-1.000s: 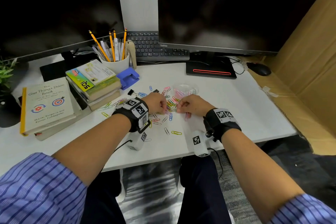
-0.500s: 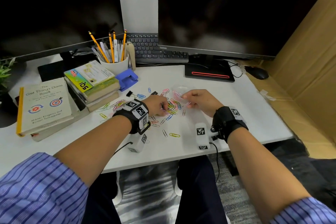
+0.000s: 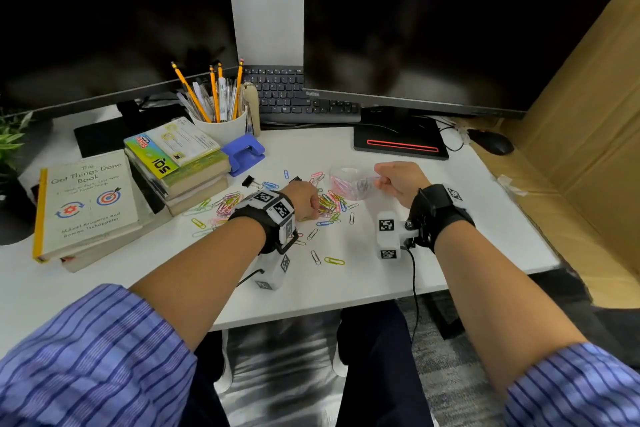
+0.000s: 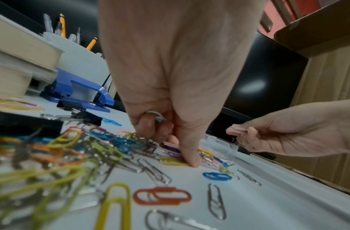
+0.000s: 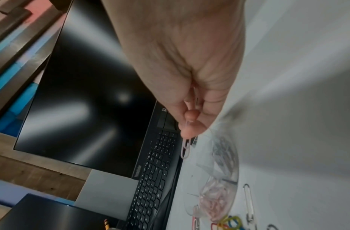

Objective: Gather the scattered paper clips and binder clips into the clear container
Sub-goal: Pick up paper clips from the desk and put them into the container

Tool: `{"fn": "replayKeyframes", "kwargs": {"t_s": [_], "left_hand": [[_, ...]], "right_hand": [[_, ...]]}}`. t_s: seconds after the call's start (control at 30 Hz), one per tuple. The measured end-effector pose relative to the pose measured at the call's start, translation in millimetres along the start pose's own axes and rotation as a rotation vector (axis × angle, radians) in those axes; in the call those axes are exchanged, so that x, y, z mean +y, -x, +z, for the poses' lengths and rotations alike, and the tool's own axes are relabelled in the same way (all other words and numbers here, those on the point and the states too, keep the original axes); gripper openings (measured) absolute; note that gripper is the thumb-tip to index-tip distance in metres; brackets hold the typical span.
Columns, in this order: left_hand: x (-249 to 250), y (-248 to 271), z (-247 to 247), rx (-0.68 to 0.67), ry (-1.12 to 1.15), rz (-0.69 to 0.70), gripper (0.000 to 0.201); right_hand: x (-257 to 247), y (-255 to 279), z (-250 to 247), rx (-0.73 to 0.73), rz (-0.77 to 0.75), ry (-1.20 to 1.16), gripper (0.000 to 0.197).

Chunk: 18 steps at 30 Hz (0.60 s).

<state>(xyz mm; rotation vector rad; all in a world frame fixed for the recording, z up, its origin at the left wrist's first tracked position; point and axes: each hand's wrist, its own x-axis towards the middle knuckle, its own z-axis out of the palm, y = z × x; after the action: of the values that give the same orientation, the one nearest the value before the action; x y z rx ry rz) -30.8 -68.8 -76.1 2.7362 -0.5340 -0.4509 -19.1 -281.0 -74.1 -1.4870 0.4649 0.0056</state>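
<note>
Now our right hand pinches a pink paper clip hanging lengthwise just beside the clear container, nearer it than our left hand, whose fingers pinch clips from the pile beside the container.

book: "The Get Things Done Book" | monitor bezel: "ThinkVision"
</note>
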Motion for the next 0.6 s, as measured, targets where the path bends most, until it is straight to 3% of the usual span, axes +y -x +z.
{"fn": "replayKeyframes", "kwargs": {"t_s": [0.1,0.3,0.43,0.5,0.6], "left_hand": [[-0.8,0.0,0.8,-0.003,0.001,0.005,0.023],[-8.2,1.3,-0.3,0.032,0.085,0.015,0.025],[-14.1,1.1,-4.4,0.080,0.180,0.044,0.016],[-18.2,-1.0,-6.3,0.138,0.296,0.019,0.004],[-24.5,-1.9,-7.6,0.198,0.433,-0.044,0.019]], "right_hand": [[-2.1,-4.9,4.9,0.012,-0.031,0.045,0.006],[1.7,-5.7,8.3,-0.042,-0.095,0.362,0.016],[-0.8,-3.3,8.4,-0.022,-0.136,0.554,0.012],[-3.0,-4.1,8.1,0.049,-0.209,0.559,0.020],[-5.1,-2.1,10.7,0.098,-0.251,0.597,0.014]]}}
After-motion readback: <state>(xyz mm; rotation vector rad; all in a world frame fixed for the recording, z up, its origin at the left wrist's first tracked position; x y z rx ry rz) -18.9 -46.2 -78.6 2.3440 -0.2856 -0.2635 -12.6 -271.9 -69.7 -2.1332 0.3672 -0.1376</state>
